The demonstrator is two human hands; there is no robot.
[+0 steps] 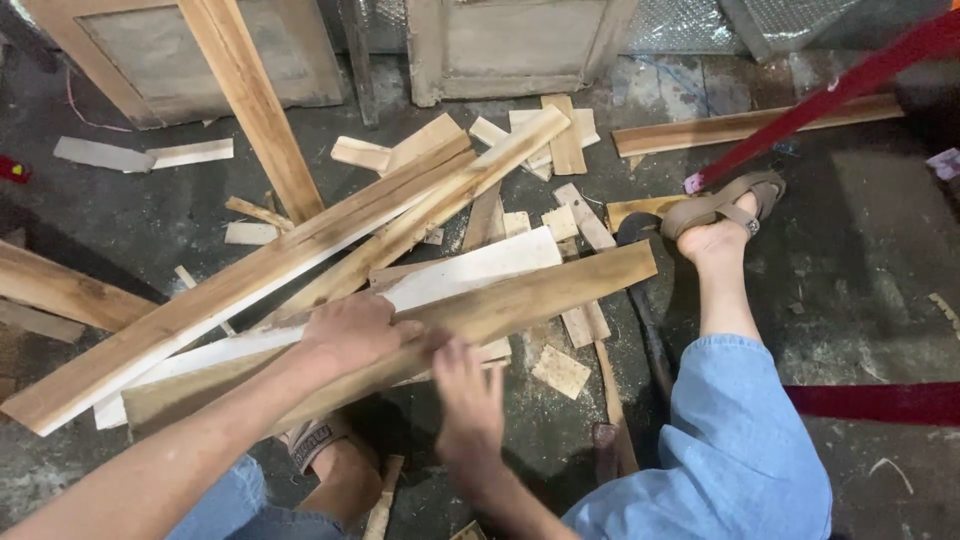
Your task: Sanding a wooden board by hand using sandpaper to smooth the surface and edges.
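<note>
**My two hands on a long plank in a pile of scrap wood**

I sit low over a dark concrete floor (880, 250), looking down at my own arms and legs. My left hand (352, 330) lies palm down on top of a long brown plank (520, 300), fingers curled over its far edge and closed on it. My right hand (468, 392) is just beside the left, on the near side of the same plank, fingers spread and pressed against its near edge; it is blurred, so I cannot tell whether it truly grips.

The plank runs slantwise under both hands, its far end rising away to my right, its near end low to my left. Directly beyond it, touching it, lies a pale, whitish board (470, 268) at the same slant. Further from my hands, two longer raw boards (300, 240) cross the pile in the same direction. Small offcuts (560, 370) are scattered on the floor around and beyond the right hand.

To the right of my hands, my leg in blue denim (740, 440) stretches out, ending in a foot wearing a brown sandal (722, 205). A red pole (830, 95) slants above that foot. Below my left wrist, my other sandalled foot (312, 440) shows.
</note>
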